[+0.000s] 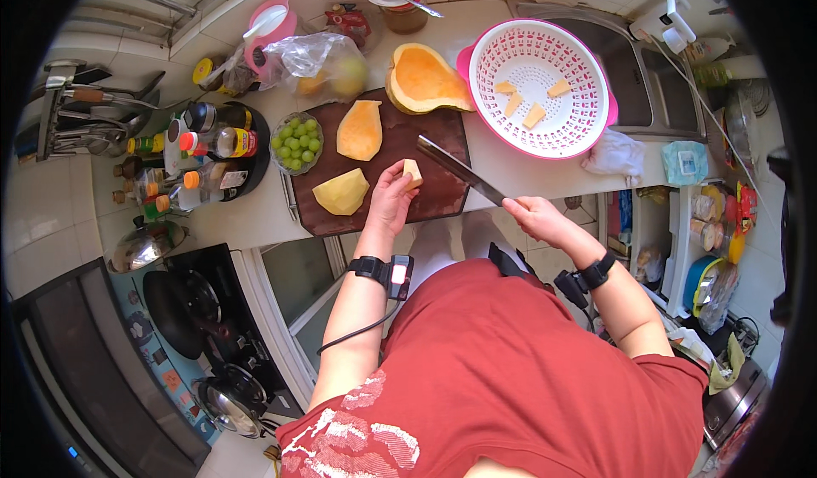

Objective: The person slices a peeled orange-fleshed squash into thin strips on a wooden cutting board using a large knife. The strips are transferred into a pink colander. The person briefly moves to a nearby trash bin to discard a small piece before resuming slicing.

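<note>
My left hand (390, 199) pinches a small pale-orange pumpkin piece (412, 174) above the dark brown cutting board (400, 142). My right hand (539, 221) grips a knife (460, 170) by its handle. The blade points up and left, just right of the piece and apart from it. On the board lie a peeled pumpkin chunk (341, 193) and a longer orange pumpkin slab (360, 131). A large hollowed pumpkin section (423, 78) rests at the board's far edge. Several cut pumpkin slices (534, 116) sit inside the pink-and-white colander (601, 86) at the right.
A bowl of green grapes (297, 143) stands at the board's left edge. Behind it is a plastic bag (317, 61) with fruit. Bottles (225, 143) crowd the left corner near the stove (228, 308). The sink (668, 95) lies right of the colander, with a white cloth (614, 154) nearby.
</note>
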The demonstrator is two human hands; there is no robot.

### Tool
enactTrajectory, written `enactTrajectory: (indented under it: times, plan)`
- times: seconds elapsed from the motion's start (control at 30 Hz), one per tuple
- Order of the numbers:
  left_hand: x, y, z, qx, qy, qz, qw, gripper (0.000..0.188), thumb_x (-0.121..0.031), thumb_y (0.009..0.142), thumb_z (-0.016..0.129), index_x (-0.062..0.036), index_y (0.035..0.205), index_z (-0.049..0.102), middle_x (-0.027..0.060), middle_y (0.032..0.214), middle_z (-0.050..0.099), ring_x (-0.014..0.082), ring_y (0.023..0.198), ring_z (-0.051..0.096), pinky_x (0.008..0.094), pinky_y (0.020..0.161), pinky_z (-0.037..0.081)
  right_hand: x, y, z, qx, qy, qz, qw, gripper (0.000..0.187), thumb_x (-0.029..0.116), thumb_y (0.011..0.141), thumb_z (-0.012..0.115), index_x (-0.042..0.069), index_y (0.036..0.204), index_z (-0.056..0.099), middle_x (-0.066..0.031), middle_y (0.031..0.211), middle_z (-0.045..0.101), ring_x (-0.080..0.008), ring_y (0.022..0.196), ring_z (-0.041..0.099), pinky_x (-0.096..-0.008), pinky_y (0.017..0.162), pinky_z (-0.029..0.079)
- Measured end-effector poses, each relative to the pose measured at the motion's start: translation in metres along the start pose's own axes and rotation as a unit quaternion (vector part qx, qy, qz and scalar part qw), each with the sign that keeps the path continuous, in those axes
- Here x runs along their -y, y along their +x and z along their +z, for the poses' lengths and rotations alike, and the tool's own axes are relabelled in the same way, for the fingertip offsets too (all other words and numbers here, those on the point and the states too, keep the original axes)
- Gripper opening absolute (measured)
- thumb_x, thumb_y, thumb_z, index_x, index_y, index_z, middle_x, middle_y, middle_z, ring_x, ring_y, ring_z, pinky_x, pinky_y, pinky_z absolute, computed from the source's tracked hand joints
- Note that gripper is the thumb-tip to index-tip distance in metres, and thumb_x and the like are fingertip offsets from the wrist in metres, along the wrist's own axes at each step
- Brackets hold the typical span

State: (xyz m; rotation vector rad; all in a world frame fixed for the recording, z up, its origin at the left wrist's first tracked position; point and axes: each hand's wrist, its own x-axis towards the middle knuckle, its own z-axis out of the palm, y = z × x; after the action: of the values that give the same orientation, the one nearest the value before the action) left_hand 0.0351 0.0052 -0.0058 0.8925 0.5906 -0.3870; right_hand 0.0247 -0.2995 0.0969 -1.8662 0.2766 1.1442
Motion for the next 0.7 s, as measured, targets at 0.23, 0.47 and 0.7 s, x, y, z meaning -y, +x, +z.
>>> enactTrajectory:
  times: [0.23, 0.47, 0.7]
  plan:
    - [0.027, 0.015, 0.008, -0.081, 0.282, 0.158, 0.943, 0.045, -0.011, 0.075, 0.081, -0.0056, 0.111, 0.054, 0.0078, 0.11, 0.057, 0.019, 0.09, 0.061, 0.0312, 0.077, 0.052, 0.004, 0.018, 0.023, -0.004, -0.011, -0.007, 1.0, 0.061, 0.059, 0.096, 0.048, 0.002, 0.102, 0.066, -0.0013, 0.06, 0.049, -0.0116, 0.047, 0.048, -0.0285, 0.044, 0.041]
    - [0.041, 0.024, 0.007, -0.091, 0.441, 0.26, 0.854, 0.042, -0.003, 0.073, 0.079, -0.0038, 0.106, 0.054, 0.0107, 0.109, 0.054, 0.0205, 0.091, 0.064, 0.0268, 0.073, 0.054, 0.0, 0.024, 0.026, -0.005, 0.009, 0.01, 1.0, 0.061, 0.064, 0.095, 0.046, 0.005, 0.079, 0.055, -0.0016, 0.058, 0.046, -0.0117, 0.044, 0.043, -0.0284, 0.04, 0.037]
    - [0.012, 0.019, 0.013, -0.032, 0.1, 0.017, 0.994, 0.027, -0.003, 0.087, 0.065, 0.0042, 0.112, 0.058, 0.0112, 0.103, 0.066, 0.019, 0.093, 0.066, 0.0275, 0.086, 0.053, 0.011, 0.009, 0.01, -0.004, -0.012, 0.022, 1.0, 0.061, 0.065, 0.094, 0.046, 0.006, 0.082, 0.057, -0.0013, 0.059, 0.046, -0.0116, 0.046, 0.043, -0.0283, 0.042, 0.037]
